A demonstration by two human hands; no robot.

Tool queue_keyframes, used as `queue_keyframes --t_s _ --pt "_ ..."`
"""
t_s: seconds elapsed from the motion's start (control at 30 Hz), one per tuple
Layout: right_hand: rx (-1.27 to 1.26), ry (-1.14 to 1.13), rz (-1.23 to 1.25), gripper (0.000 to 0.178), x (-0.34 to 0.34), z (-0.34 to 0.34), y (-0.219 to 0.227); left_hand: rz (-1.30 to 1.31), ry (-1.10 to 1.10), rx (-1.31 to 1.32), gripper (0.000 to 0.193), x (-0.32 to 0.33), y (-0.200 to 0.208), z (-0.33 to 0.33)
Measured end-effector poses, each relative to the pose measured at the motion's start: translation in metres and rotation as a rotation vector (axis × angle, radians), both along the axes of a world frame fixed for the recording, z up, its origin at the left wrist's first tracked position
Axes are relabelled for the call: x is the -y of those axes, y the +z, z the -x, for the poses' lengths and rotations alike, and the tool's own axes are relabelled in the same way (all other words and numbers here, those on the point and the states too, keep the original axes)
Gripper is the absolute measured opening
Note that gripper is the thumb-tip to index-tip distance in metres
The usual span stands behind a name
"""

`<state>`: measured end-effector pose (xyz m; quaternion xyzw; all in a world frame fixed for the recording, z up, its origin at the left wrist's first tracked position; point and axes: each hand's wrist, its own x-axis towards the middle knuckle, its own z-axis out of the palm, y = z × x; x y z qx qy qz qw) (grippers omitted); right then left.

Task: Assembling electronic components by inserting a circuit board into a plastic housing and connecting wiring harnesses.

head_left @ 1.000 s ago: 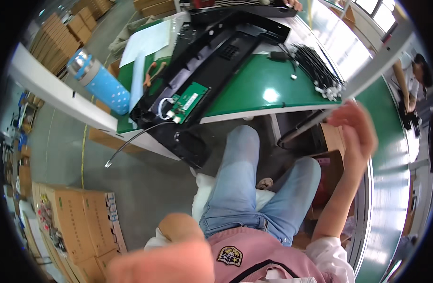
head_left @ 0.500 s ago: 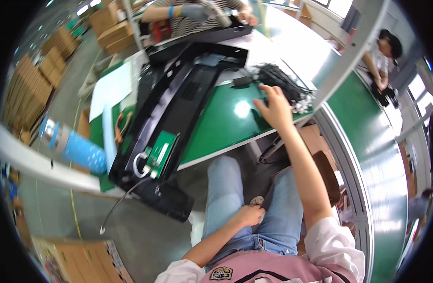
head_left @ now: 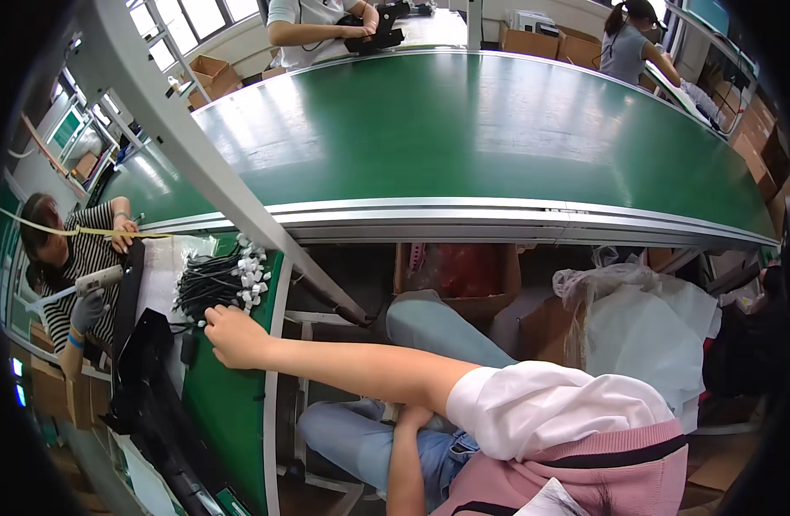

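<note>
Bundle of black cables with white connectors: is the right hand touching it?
Touching. The head view shows the right hand with fingertips at the near edge of the bundle of black cables with white connectors, no gap visible.

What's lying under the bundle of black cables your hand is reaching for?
The cable bundle rests partly on a white sheet and the green table. The right hand touches its near edge; anything beneath the bundle is hidden.

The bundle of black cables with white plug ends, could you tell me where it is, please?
In the head view, the bundle of black cables with white plug ends lies far left on the green bench, just above the right hand.
</note>
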<state>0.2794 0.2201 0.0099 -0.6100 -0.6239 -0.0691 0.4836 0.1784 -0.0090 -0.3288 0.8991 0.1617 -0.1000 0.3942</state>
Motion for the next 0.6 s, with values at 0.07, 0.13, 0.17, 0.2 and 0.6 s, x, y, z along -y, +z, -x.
queue_keyframes --t_s 0.07,0.13,0.17,0.2,0.6 --pt "-0.008 0.034 0.045 0.015 0.003 0.005 0.0 0.288 0.01 -0.371 0.041 -0.001 -0.023 0.003" --pt "-0.019 0.05 0.06 0.014 0.004 0.008 0.002 0.23 0.031 -0.385 0.039 -0.001 -0.048 0.012" --pt "-0.023 0.062 0.074 0.014 0.003 0.01 0.003 0.17 0.045 -0.392 0.037 -0.001 -0.061 0.017" --pt "-0.026 0.064 0.095 0.014 0.004 0.007 0.0 0.115 0.049 -0.4 0.036 0.002 -0.076 0.019" --pt "-0.052 0.093 0.091 0.014 0.002 0.017 0.02 -0.177 -0.261 -0.35 0.049 -0.002 -0.112 0.04"
